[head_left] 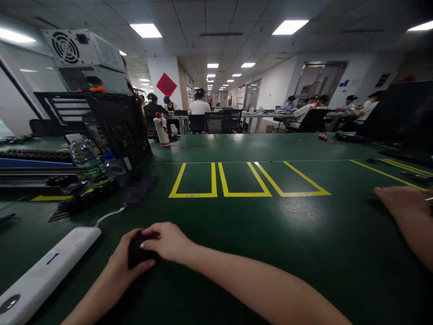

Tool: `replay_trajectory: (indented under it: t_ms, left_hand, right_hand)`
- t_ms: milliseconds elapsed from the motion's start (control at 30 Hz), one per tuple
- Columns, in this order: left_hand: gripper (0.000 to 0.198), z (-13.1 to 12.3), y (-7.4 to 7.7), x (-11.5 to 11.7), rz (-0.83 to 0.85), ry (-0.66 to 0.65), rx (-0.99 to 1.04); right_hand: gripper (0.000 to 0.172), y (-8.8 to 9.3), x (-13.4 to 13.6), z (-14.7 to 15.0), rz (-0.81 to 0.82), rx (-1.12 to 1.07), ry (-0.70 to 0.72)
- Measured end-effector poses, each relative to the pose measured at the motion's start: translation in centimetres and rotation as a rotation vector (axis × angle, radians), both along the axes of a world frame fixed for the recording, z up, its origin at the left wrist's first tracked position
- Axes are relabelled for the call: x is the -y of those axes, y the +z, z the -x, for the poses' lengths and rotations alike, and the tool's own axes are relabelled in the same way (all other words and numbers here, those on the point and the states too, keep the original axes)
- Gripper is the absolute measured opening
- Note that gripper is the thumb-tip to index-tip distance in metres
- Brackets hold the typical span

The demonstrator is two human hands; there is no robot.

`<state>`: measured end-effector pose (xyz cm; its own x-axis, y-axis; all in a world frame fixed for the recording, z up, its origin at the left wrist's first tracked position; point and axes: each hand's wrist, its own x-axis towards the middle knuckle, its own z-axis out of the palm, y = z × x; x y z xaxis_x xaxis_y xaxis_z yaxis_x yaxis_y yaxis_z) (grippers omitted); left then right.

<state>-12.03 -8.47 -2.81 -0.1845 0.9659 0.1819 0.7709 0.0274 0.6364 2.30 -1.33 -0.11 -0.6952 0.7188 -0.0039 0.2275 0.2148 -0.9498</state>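
Both my hands meet low on the green table mat (237,234), close to me and left of centre. My left hand (123,262) cups a small black object (137,255) from below and behind, fingers curled round it. My right hand (167,241) reaches across from the right and closes over the top of the same object, thumb tip showing at its upper edge. Most of the object is hidden by the fingers and I cannot tell what it is.
A white power strip (43,271) with its cable lies left of my hands. Behind it stand water bottles (86,158), an open black computer case (115,122) and a grey power supply (84,58). Yellow outlined boxes (243,180) mark the mat. Another person's hand (402,205) rests at right.
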Motion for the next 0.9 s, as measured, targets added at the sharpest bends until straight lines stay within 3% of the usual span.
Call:
replay_trajectory:
  t_ms: [200, 367, 467, 700, 900]
  left_hand:
    - [0.062, -10.0, 1.7, -9.3, 0.003, -0.347, 0.045]
    - [0.068, -14.6, 1.6, -14.2, -0.063, -0.548, 0.027]
    - [0.07, -15.3, 1.9, -15.0, -0.12, -0.627, -0.01]
    - [0.06, -14.4, 2.7, -13.5, -0.221, -0.734, -0.102]
    - [0.059, -13.9, 2.2, -13.8, -0.217, -0.724, -0.078]
  right_hand:
    - [0.028, 1.2, -5.5, -10.6, 0.076, -0.076, -0.244]
    - [0.03, 0.9, -7.8, -15.9, 0.065, -0.097, -0.396]
    - [0.028, 0.3, -8.1, -17.0, 0.056, -0.169, -0.404]
    - [0.031, -1.7, -7.6, -16.8, 0.001, -0.354, -0.349]
    - [0.031, -1.4, -7.3, -16.7, 0.04, -0.363, -0.287]
